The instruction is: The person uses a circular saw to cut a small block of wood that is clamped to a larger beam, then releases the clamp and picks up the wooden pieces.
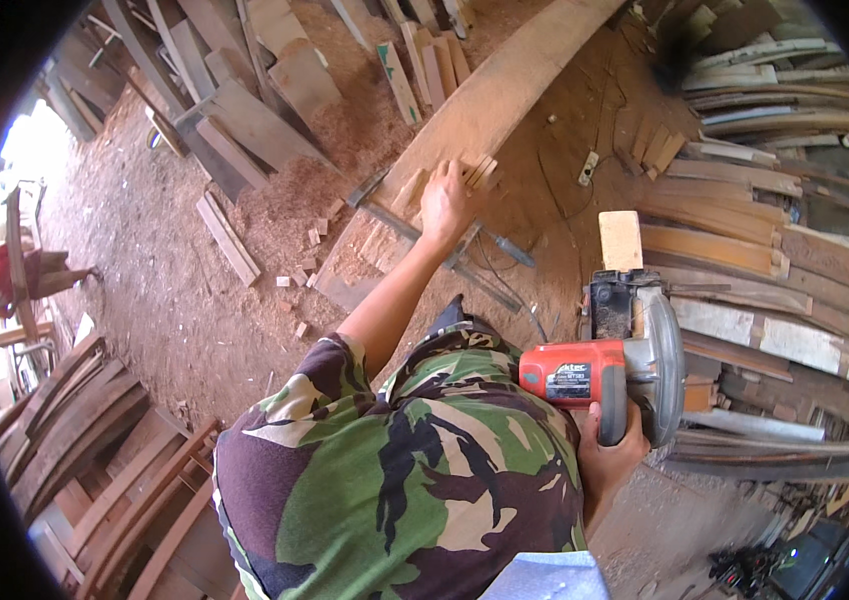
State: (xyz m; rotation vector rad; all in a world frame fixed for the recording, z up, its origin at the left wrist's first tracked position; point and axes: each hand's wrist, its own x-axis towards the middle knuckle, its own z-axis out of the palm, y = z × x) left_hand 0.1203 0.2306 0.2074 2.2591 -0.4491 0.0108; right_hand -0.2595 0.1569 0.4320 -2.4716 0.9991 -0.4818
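In my right hand (617, 446) is a red and grey circular saw (573, 374), gripped by its rear handle and held out to the right of my body. A pale wooden block (621, 241) sticks out beyond the saw's front. My left arm reaches forward over a long wooden plank (520, 70). On it, my left hand (445, 207) has its fingers bent over small wood strips (482, 172); the fingertips are partly hidden. Just nearer than that hand, a metal bar clamp (388, 216) crosses the plank.
Stacked boards (725, 240) line the right side, and curved timber pieces (95, 430) lie at lower left. Small offcuts (303, 329) and sawdust cover the ground. A cable runs to a socket strip (589, 169). Another person (30, 275) is at the far left.
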